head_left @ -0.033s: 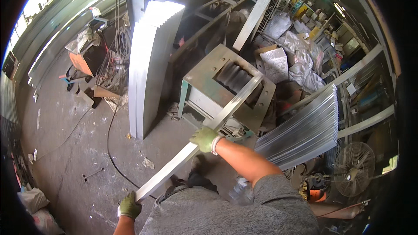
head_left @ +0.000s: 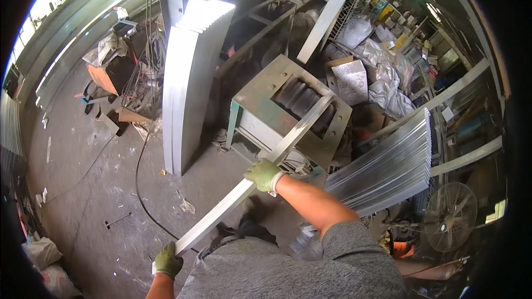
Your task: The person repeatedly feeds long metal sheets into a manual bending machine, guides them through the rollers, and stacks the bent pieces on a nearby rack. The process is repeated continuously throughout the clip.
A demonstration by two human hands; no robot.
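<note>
A long pale metal bar (head_left: 217, 209) slants from the lower left up toward the middle right. My left hand (head_left: 168, 260), in a green glove, is closed around its near end. Farther along, my right hand (head_left: 263, 175), gloved the same way, grips the bar from above with wrapped fingers. The bar's far end lies over a boxy metal machine (head_left: 257, 89), across the opening where dark ribbed rollers (head_left: 296, 98) show. Whether that end touches the rollers I cannot tell.
A tall stack of shiny metal strips (head_left: 185, 94) stands left of the machine. To the right leans a fan of long metal profiles (head_left: 385, 169), with a round fan (head_left: 450, 216) beyond. A black cable (head_left: 138, 180) crosses the floor; a cardboard box (head_left: 105, 76) sits far left.
The bar and my left hand have shifted very slightly to the right. My right hand keeps its grip, and the surroundings look the same.
</note>
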